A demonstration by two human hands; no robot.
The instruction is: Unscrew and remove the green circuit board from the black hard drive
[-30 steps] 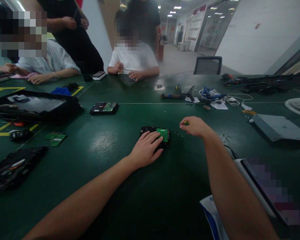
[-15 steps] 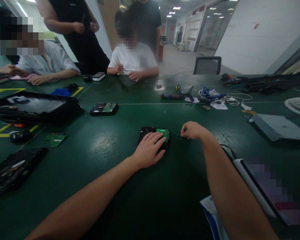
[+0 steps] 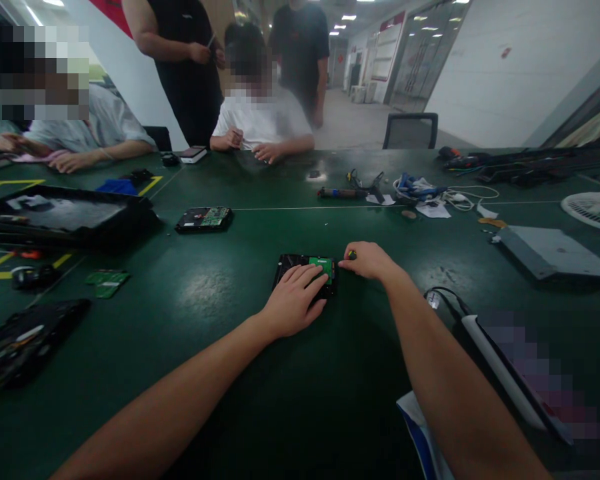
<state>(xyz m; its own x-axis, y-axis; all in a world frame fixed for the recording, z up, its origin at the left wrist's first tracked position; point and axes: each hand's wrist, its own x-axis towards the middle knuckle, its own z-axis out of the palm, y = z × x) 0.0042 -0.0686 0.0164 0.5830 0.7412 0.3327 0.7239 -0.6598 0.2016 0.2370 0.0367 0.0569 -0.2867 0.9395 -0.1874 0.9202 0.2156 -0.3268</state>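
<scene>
A black hard drive (image 3: 291, 264) with a green circuit board (image 3: 322, 265) lies flat on the green table (image 3: 220, 373). My left hand (image 3: 293, 300) rests flat on it, fingers stretched out over the board. My right hand (image 3: 367, 260) is closed in a pinch on a small tool with a yellow and black end (image 3: 351, 255). It sits right beside the drive's right edge.
A second hard drive (image 3: 205, 219) lies further left. A black tray (image 3: 63, 215), loose green boards (image 3: 106, 280) and a dark opened device (image 3: 20, 340) are at the left. Tools and cables (image 3: 420, 190) lie at the back right; a tablet (image 3: 510, 373) at my right. Other people sit and stand across the table.
My right hand has moved left and down with the small tool, from open table to the drive's right edge. My left hand stayed on the drive.
</scene>
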